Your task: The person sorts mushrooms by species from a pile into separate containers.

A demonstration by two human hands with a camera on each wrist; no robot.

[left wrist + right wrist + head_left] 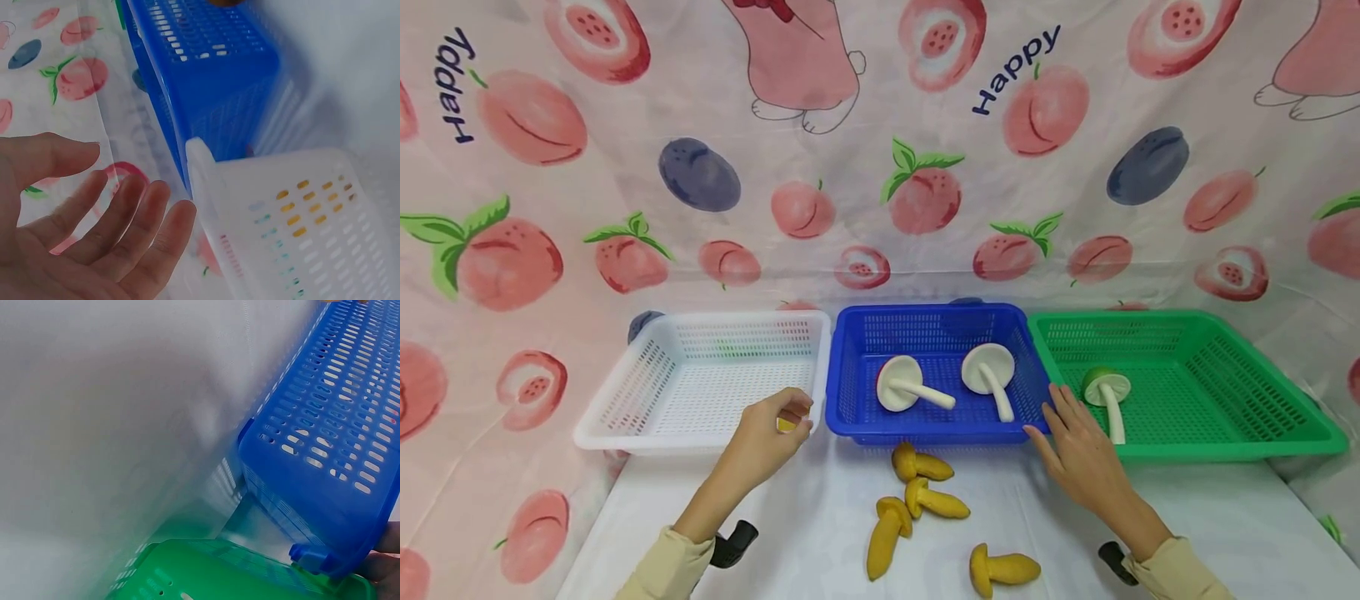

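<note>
My left hand (771, 433) hovers at the right front corner of the white basket (700, 442), its fingers loosely bent and holding nothing. Something yellow (786, 425) shows in that basket, mostly hidden behind the hand; yellow also appears through the holes of the basket wall in the left wrist view. My right hand (1078, 450) rests its fingers where the rims of the blue basket (925, 432) and the green basket (1240, 450) meet. Two red-edged toy mushrooms (901, 383) with white stems lie in the blue basket. One green-capped toy mushroom (1107, 389) leans in the green basket.
Several yellow toy mushrooms lie on the white tablecloth (805, 533) before the blue basket; one mushroom (1000, 569) is nearest the front edge. The three baskets stand side by side. Behind them hangs a fruit-printed cloth (835, 250).
</note>
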